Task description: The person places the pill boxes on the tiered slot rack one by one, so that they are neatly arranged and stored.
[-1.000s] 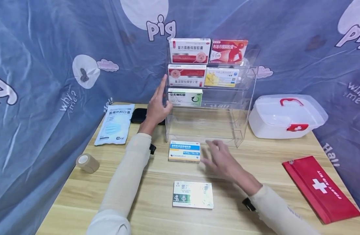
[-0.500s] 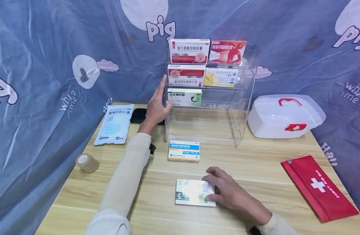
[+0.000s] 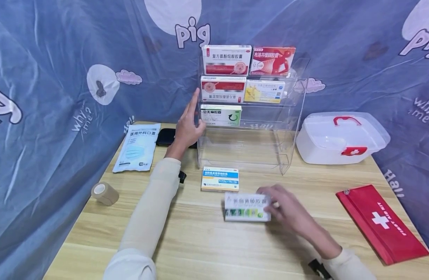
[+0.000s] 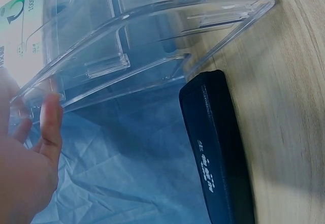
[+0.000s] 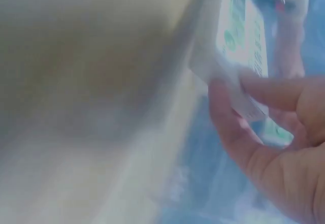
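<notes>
My right hand (image 3: pixel 288 208) pinches a white-and-green medicine box (image 3: pixel 247 213) by its right end, tilted up over the table. In the right wrist view, thumb and fingers (image 5: pixel 226 117) press on opposite faces of this medicine box (image 5: pixel 241 41). My left hand (image 3: pixel 188 130) rests against the left side of a clear tiered display rack (image 3: pixel 242 146), index finger straight along its edge, thumb spread. The left wrist view shows this left hand (image 4: pixel 30 173) at the rack's side panel (image 4: pixel 152 16). A blue-and-white medicine box (image 3: pixel 219 179) lies in front of the rack.
Red-and-white boxes (image 3: pixel 226 60), a red box (image 3: pixel 272 61), a yellow-white box (image 3: pixel 264 91) and a green-white box (image 3: pixel 220 116) stand on the rack. Around it lie a mask packet (image 3: pixel 136 148), black case (image 4: pixel 216 148), bandage roll (image 3: pixel 106 194), white first-aid box (image 3: pixel 340 140) and red pouch (image 3: pixel 382 223).
My right hand moved from beside the blue-and-white box to the white-and-green box, took hold of it, lifted and tilted it, and brought it forward toward the rack. The left hand stayed put.
</notes>
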Tool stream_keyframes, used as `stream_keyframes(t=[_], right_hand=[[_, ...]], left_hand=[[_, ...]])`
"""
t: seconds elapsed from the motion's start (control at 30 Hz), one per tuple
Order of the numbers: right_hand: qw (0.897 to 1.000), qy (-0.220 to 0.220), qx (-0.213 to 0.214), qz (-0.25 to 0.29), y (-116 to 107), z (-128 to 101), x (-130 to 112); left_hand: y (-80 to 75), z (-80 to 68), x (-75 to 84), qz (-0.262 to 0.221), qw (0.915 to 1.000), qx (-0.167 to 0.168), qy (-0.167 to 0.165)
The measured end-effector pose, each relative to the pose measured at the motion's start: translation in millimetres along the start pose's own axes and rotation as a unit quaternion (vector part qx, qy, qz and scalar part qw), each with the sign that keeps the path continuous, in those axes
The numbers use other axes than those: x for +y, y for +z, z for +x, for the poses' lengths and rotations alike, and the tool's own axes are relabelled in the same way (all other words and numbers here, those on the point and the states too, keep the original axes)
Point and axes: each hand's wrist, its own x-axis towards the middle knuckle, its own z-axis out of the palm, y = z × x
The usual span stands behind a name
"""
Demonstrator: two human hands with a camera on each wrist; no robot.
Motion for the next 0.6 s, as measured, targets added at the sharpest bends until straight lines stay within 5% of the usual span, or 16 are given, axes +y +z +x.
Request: stream_keyframes(t=[0.17,0.37,0.5,0.6], right_hand=[[0.987,-0.028,0.150,-0.049,-48.4,25.8,-1.8],[0.940,-0.084,0.312,-0.112,-105.9,69.6,-15.2],[0.911,-0.115,0.368,-0.145,-133.1,98.7,-28.3],[0.910,-0.108,0.370,-0.156,-146.3,117.1,-33.5]], left_hand=[[-0.9,0.0,2.6,-0.004,0.9999,-0.004,-0.009],[-1.4,-1.3,2.5,0.000,0.9999,-0.004,-0.014],[-0.7,-1.4,2.3,0.000,0.9999,-0.005,-0.014],[-0.1,-0.9,3.5,-0.002,0.9999,-0.005,-0.012]])
